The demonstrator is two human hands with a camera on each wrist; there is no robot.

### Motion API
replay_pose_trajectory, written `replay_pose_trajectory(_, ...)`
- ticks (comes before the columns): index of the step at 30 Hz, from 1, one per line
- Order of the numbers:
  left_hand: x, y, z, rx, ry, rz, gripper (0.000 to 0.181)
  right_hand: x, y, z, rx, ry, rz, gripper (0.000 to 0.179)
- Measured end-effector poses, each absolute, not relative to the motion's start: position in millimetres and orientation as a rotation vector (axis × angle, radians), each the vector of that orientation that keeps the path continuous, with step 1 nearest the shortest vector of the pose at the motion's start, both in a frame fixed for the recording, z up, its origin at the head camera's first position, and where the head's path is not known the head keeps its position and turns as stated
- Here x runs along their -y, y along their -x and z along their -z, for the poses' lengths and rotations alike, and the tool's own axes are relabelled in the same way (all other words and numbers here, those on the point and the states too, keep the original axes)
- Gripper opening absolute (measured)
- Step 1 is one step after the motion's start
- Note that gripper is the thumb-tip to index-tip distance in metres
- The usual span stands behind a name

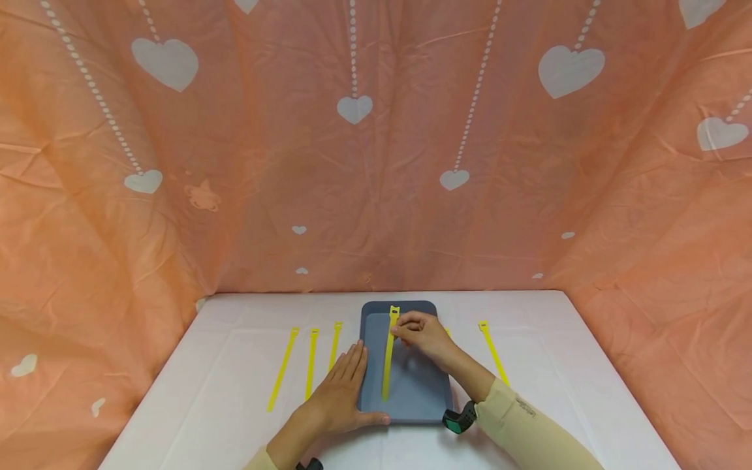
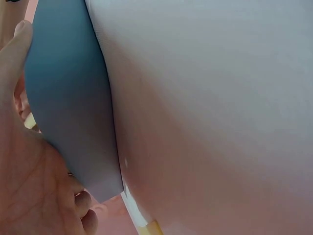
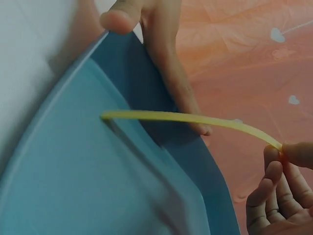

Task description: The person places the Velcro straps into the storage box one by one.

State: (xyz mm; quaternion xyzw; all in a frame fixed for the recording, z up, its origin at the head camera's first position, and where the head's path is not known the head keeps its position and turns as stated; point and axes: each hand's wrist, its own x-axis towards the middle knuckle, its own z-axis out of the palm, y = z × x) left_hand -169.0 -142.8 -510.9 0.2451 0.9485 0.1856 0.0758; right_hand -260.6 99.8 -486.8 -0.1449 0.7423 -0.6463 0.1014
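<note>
Between thumb and fingertips, my right hand [image 1: 427,338] pinches a yellow cable strap [image 1: 388,365] near its slotted head, over the blue-grey tray [image 1: 414,398]. The strap slants down, bowing slightly, its tail end right at the tray floor in the right wrist view, where its shadow falls. My left hand [image 1: 339,395] rests against the tray's left side with its fingers straight, the thumb lying along the front rim. The left wrist view has the tray's outer wall [image 2: 73,93] beside the palm.
Left of the tray, three more yellow straps lie on the white table: an outer one [image 1: 283,369], a middle one [image 1: 311,365] and one [image 1: 335,343] partly behind my left hand. To the right lies another strap [image 1: 492,349]; a further strap tip [image 1: 448,331] peeks past my right wrist.
</note>
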Motion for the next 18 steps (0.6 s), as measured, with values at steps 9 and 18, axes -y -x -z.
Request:
replay_pose_trajectory(9, 141.0, 168.3, 507.2, -2.837, -0.707, -0.497, 0.134, -92.2, 263.9, 490.5, -2.307, 0.393, 1.83, 0.016)
replay_pose_trajectory(18, 140.9, 168.7, 505.3, -2.829, -0.701, -0.477, 0.134, -84.2, 270.9, 496.0, -2.41, 0.407, 1.733, 0.016)
